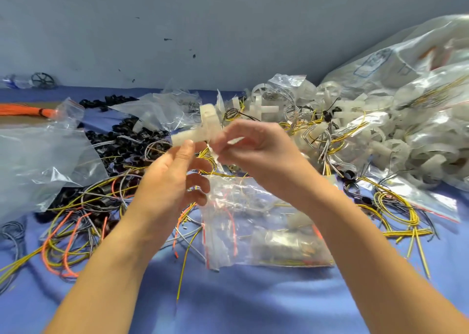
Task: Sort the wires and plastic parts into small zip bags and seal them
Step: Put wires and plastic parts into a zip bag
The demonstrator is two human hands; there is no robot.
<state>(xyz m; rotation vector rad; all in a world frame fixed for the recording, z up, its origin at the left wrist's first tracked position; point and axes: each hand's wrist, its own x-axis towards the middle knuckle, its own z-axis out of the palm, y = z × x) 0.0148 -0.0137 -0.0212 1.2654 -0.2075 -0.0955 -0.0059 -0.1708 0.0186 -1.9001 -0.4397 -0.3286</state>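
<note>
White cross-shaped plastic part (196,133) is hovering above the clear zip-bag stack (253,222) on the blue counter (253,298); I'm watching my left hand (172,178) pinching it, my right hand (256,151) pinching thin clear film (212,153).

Bright, even light on my table (236,298); soft shadow under my arms. Glare streaks the bags (416,62) at right. My right hand (256,151) and left hand (172,178) are motion-blurred; edges bend.
</note>
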